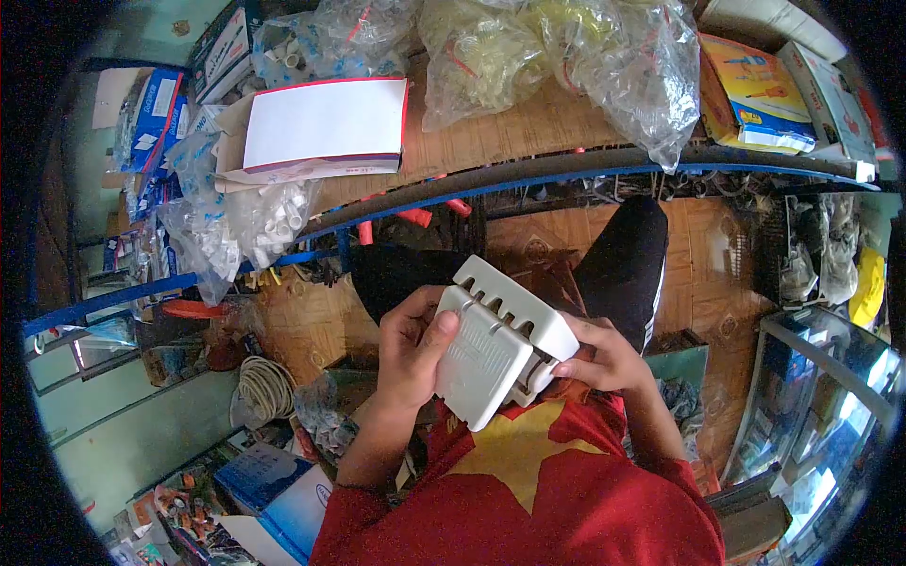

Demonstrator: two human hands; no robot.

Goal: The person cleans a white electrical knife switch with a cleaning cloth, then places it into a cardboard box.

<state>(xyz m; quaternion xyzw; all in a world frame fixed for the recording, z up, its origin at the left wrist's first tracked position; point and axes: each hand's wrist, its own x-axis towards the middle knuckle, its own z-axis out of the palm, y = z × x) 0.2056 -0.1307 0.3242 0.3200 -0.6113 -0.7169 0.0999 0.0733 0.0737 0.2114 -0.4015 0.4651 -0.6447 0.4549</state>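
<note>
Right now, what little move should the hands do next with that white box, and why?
Probably press the front piece flush. The left hand has its thumb on the white box, and the right hand grips the other end. The front piece looks offset from the slotted back, a gap showing at the right end. What kind of box it is, I cannot tell.

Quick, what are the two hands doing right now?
Left hand: closed on the white plastic box, thumb pressed on its front.
Right hand: gripping the same box from the other side, fingers curled under it.
</note>
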